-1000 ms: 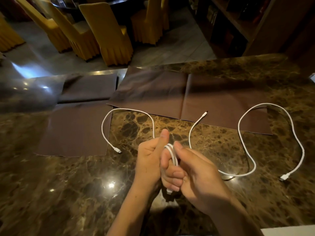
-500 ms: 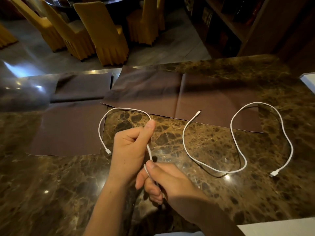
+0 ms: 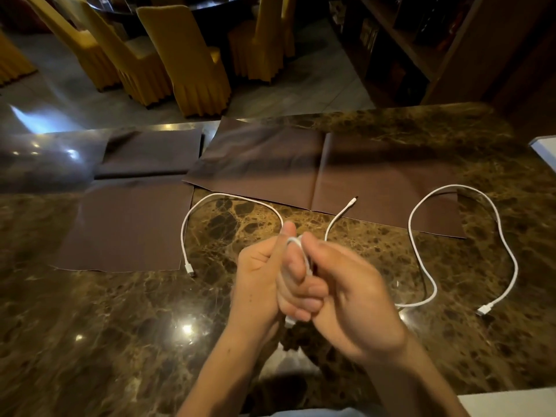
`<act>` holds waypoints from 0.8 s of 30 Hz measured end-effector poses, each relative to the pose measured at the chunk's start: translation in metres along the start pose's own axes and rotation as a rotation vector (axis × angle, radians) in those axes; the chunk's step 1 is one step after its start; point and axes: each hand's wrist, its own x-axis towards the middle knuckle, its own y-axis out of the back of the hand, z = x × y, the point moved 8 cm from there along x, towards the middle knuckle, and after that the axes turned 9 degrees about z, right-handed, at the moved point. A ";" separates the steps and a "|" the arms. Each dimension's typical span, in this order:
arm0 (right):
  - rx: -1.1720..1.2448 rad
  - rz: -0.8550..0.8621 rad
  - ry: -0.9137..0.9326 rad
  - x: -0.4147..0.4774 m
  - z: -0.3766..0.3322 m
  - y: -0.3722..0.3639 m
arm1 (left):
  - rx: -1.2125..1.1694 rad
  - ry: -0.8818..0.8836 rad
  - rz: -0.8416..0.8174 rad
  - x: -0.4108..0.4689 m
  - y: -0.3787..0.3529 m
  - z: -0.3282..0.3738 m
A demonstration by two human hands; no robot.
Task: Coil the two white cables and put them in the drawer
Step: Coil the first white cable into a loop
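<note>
Two white cables lie on a dark marble table (image 3: 120,326). The left cable (image 3: 192,212) arcs from a plug near the brown mat up and round into my hands, where a few turns are wound between them. My left hand (image 3: 258,281) and my right hand (image 3: 346,293) meet at the table's middle, both closed on this cable's coiled part. One plug end pokes out below the hands. The right cable (image 3: 421,257) snakes loose on the table to the right, both its plugs free. No drawer is in view.
Brown cloth mats (image 3: 301,164) lie across the far half of the table. Yellow-covered chairs (image 3: 186,55) stand beyond the far edge, and a dark bookshelf (image 3: 406,46) stands at the back right. A white surface (image 3: 544,149) shows at the right edge.
My hands, apart half a second ago with the cable stretched between them, have come together again, laying another turn on the coil. The left cable's free loop has shortened.
</note>
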 end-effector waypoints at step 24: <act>-0.067 0.387 0.278 0.043 -0.025 0.067 | 0.698 -0.246 -0.187 -0.022 -0.009 0.021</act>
